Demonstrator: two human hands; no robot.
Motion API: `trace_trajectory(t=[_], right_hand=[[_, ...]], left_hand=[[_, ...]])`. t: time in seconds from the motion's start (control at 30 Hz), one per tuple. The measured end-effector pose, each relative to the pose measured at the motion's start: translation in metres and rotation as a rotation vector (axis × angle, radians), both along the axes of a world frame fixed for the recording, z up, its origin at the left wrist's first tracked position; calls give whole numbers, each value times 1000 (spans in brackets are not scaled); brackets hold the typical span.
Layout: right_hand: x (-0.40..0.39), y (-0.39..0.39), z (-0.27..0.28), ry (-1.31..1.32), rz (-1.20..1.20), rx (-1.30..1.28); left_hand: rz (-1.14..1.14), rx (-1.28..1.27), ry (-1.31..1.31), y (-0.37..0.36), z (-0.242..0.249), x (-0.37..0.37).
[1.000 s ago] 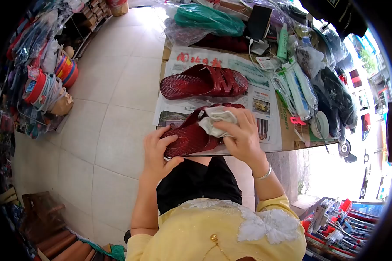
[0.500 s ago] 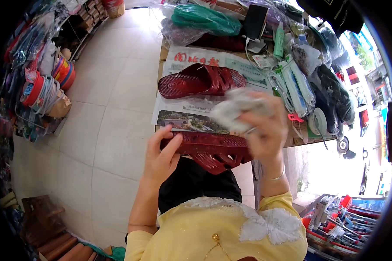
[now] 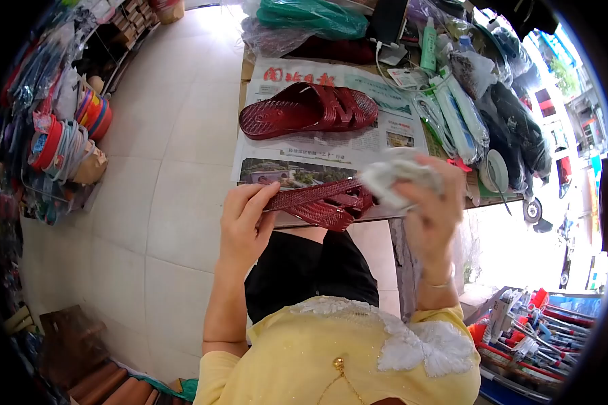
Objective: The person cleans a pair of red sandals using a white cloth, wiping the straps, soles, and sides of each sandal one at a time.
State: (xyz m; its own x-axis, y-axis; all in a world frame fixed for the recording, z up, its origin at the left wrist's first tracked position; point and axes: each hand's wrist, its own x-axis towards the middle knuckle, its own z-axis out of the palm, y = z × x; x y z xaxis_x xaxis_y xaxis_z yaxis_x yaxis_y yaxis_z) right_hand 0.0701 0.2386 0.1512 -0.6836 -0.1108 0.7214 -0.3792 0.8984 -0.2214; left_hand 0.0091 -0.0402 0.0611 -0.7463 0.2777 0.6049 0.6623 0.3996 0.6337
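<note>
Sandals, 2 burgundy: 1 on newspaper, 1 tilted, heel pinched by left hand; right hand clutches 1 whitish cloth; lower-right bin holds tools.

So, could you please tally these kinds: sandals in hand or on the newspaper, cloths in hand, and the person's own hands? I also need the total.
Sandals: 2 (lying sandal, on the newspaper; held sandal, in the left hand)
Cloth: 1 (in the right hand)
Hands: 2
Total: 5
</note>
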Motion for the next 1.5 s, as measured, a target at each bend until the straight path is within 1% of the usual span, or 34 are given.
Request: trace_trajectory(t=[0.03,0.07,0.13,0.17,0.23,0.27,0.33,0.4,0.43,0.5,0.53,0.6,0.63,0.7,0.77,0.83,0.87,0.93,1.03,1.1,1.17,1.2,1.23,1.3,1.37,1.4,1.47,1.5], right_hand=[[-5,-23,3,2,105,-14],[-12,-39,1,4,222,77],[-23,-81,4,-87,304,147],[-27,-91,-3,-64,256,277],[-25,-83,-1,-138,289,197],[-23,-73,0,-132,290,195],[-15,-42,4,-165,217,135],[-4,-14,7,-195,50,72],[-2,0,7,-194,53,74],[1,19,4,-171,-170,25],[0,16,4,-182,-164,21],[-2,3,6,-52,-59,-162],[-3,-8,7,-73,-63,-169],[-13,-27,9,-123,91,-32],[-23,-20,-10,-137,86,-1],[-27,3,-37,15,4,-247],[-24,15,-50,17,3,-247],[-19,32,-64,-211,-20,-763],[-18,40,-56,-172,-18,-755],[-22,24,-36,-145,-26,-830],[-32,14,-27,-33,55,-591],[-37,9,-30,-54,138,-583],[-42,9,-37,-44,134,-587],[-50,9,-58,120,92,-524],[-45,17,-76,123,101,-574],[-39,17,-84,38,64,-809],[-31,19,-98,-31,23,-1047],[-29,21,-104,-48,-24,-918]], left_hand=[[3,-13,8,0,0,-1],[-1,-19,16,-1,-2,0],[61,-46,0,-3,-6,3],[63,-49,12,-4,-8,3],[68,-37,0,-5,-9,4],[28,-25,6,-5,-6,4],[-13,-64,56,-5,1,3],[-20,-67,67,-5,1,0],[-6,-53,50,-5,-2,-1],[15,-45,20,-6,-6,0],[19,-33,18,-5,-7,0],[20,-32,-6,-5,-9,1],[27,-14,-40,-4,-9,1],[34,0,-72,-2,-10,2],[29,20,-40,-2,-12,1],[38,28,-57,-2,-12,2],[47,38,-73,0,-12,2],[50,23,-56,1,-14,-1],[31,1,-64,-2,-13,-3],[11,-7,-85,-3,-13,-1],[43,-39,-64,-3,-13,-1],[36,-45,-57,-2,-13,0],[50,-23,-50,0,-13,-1],[62,0,-39,1,-13,-1],[61,-13,-62,1,-13,-1],[57,-18,-58,0,-14,-1],[63,-43,-35,-2,-15,-2],[56,-45,-24,-3,-15,-2]])
